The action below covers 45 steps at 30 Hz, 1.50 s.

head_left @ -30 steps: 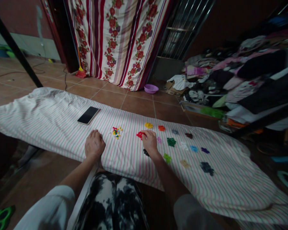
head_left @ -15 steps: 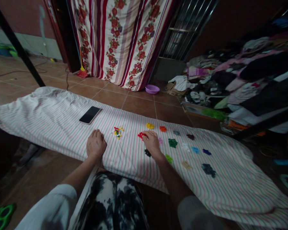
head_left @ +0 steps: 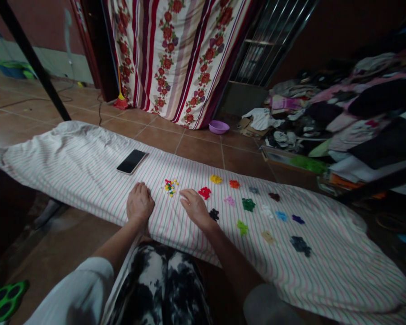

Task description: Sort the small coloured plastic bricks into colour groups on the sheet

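A small mixed pile of coloured pieces (head_left: 171, 186) lies on the striped cloth (head_left: 98, 171). My right hand (head_left: 194, 207) is just right of it, fingers reaching left and slightly apart, with nothing visible in them. A red pile (head_left: 205, 193) sits beyond its knuckles and a black pile (head_left: 214, 214) beside its wrist. My left hand (head_left: 140, 202) rests on the cloth left of the mixed pile, its fingers curled; anything under them is hidden. Farther right are yellow (head_left: 215, 179), orange (head_left: 234, 183), dark green (head_left: 248, 204) and lime (head_left: 242, 227) piles.
A phone (head_left: 132, 161) lies on the cloth beyond my left hand. More piles, such as blue (head_left: 281, 215) and dark grey (head_left: 301, 245), lie at the right. A purple basin (head_left: 219, 127) stands on the floor by the curtain. Clothes (head_left: 325, 99) are heaped at the right.
My right hand has moved left from the red pile towards the mixed pile, and its fingers have come off the red pieces. My left hand stays resting on the cloth. The view has shifted slightly.
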Motion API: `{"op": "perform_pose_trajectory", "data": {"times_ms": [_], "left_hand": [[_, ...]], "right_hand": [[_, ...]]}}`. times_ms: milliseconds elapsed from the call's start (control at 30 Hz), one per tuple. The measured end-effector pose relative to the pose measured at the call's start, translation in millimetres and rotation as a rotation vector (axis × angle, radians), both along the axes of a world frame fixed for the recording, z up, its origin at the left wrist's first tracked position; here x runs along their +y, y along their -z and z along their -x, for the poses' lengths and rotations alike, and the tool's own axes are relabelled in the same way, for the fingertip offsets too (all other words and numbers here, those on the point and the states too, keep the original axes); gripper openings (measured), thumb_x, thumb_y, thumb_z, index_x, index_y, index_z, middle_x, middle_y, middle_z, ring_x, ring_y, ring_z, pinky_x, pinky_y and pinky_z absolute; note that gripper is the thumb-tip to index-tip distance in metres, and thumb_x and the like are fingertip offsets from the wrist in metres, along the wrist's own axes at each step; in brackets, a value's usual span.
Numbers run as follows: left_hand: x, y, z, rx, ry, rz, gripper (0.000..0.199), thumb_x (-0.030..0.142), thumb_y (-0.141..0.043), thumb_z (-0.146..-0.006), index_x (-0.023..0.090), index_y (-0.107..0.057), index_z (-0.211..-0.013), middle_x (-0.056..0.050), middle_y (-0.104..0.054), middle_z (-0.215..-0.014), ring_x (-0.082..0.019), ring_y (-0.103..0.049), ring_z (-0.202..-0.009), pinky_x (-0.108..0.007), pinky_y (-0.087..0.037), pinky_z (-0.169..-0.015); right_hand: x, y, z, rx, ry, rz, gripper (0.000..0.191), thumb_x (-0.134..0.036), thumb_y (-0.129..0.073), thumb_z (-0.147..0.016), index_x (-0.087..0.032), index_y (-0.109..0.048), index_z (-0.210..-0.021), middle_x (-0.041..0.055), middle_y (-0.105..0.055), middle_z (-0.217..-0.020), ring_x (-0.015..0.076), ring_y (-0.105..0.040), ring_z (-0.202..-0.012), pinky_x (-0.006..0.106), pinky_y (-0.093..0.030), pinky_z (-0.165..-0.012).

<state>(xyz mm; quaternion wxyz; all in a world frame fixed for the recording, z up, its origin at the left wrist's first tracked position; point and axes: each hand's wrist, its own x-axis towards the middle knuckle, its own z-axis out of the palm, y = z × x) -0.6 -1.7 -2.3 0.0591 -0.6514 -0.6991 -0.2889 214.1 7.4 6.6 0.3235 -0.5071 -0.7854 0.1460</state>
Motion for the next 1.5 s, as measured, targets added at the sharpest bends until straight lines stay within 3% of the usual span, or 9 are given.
{"op": "perform_pose_trajectory", "data": {"times_ms": [367, 533, 667, 1000, 1200, 1500], "left_hand": [[0.3, -0.6, 0.0, -0.019, 0.001, -0.005, 0.030, 0.017, -0.036, -0.089, 0.009, -0.063, -0.101, -0.018, -0.063, -0.121, -0.030, -0.050, -0.124, -0.043, -0.041, -0.102], [0.4, -1.9, -0.4, -0.022, -0.005, 0.015, 0.031, 0.017, -0.036, -0.089, 0.008, -0.063, -0.102, -0.018, -0.063, -0.121, -0.030, -0.049, -0.125, -0.042, -0.040, -0.103], [0.3, -2.2, -1.0, -0.033, -0.006, 0.013, 0.031, 0.017, -0.037, -0.089, 0.009, -0.063, -0.102, -0.018, -0.063, -0.121, -0.029, -0.049, -0.126, -0.043, -0.040, -0.103], [1.3, -0.7, -0.7, -0.023, -0.007, 0.019, 0.033, 0.018, -0.036, -0.090, 0.007, -0.063, -0.105, -0.018, -0.062, -0.123, -0.030, -0.048, -0.126, -0.043, -0.040, -0.103], [1.3, -0.2, -0.7, -0.017, -0.009, 0.013, 0.032, 0.017, -0.037, -0.090, 0.007, -0.064, -0.104, -0.017, -0.063, -0.122, -0.030, -0.049, -0.125, -0.042, -0.041, -0.103], [1.8, 1.1, 0.0, -0.020, -0.008, 0.003, 0.032, 0.018, -0.037, -0.090, 0.007, -0.064, -0.104, -0.018, -0.063, -0.121, -0.030, -0.050, -0.124, -0.044, -0.042, -0.101]], "right_hand": [[8.9, 4.7, 34.4, -0.066, 0.019, -0.043, 0.024, -0.014, -0.050, -0.086, -0.023, -0.070, -0.098, 0.0055, -0.067, -0.097, 0.0204, -0.060, -0.096, 0.035, -0.047, -0.090], [14.3, 8.6, 39.8, 0.074, 0.130, -0.053, 0.027, -0.012, -0.045, -0.086, -0.021, -0.067, -0.100, 0.0071, -0.064, -0.099, 0.0193, -0.062, -0.091, 0.033, -0.050, -0.085], [24.9, 9.9, 38.9, 0.085, 0.209, -0.102, 0.034, -0.011, -0.042, -0.085, -0.021, -0.066, -0.107, 0.0091, -0.064, -0.109, 0.0225, -0.058, -0.103, 0.039, -0.046, -0.095], [63.6, 16.2, 47.4, -0.025, 0.028, -0.062, 0.056, 0.004, -0.040, -0.073, -0.017, -0.063, -0.120, 0.0096, -0.065, -0.124, 0.0238, -0.051, -0.120, 0.041, -0.036, -0.107], [56.3, 19.1, 44.8, 0.087, 0.011, 0.003, 0.053, -0.002, -0.037, -0.079, -0.019, -0.062, -0.122, 0.0081, -0.068, -0.118, 0.0201, -0.060, -0.110, 0.036, -0.046, -0.101], [40.7, 22.4, 39.2, 0.234, 0.066, -0.098, 0.046, -0.007, -0.036, -0.079, -0.017, -0.065, -0.112, 0.0099, -0.065, -0.116, 0.0201, -0.058, -0.113, 0.038, -0.045, -0.105]]}}
